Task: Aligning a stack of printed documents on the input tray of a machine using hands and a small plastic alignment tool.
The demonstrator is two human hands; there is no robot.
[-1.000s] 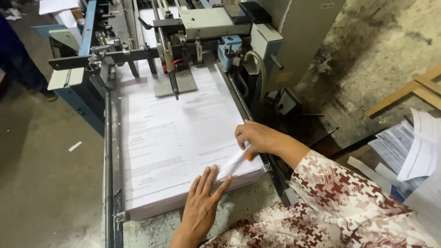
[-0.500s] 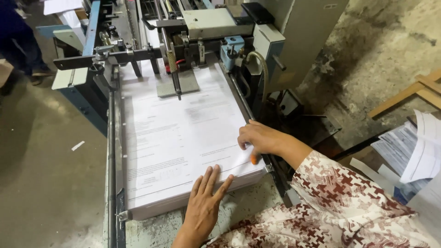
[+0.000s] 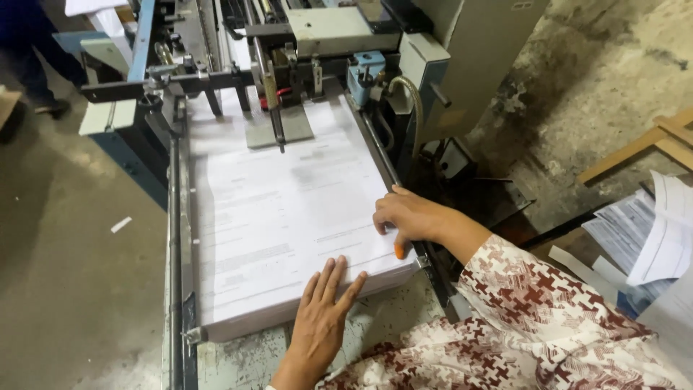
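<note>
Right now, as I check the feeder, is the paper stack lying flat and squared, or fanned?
Flat and squared: the paper stack shows straight, even edges, with the left hand at its near edge and the right hand at its right side.

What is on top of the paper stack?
On the paper stack: the left hand flat at its near edge, the right hand at the right edge, and the machine's metal foot at the far end. Whatever is under the hands is hidden.

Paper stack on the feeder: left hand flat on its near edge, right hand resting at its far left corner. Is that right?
Not quite. In the head view the right hand rests at the near right edge of the paper stack, not the far left corner. The left hand lies flat on the near edge.
</note>
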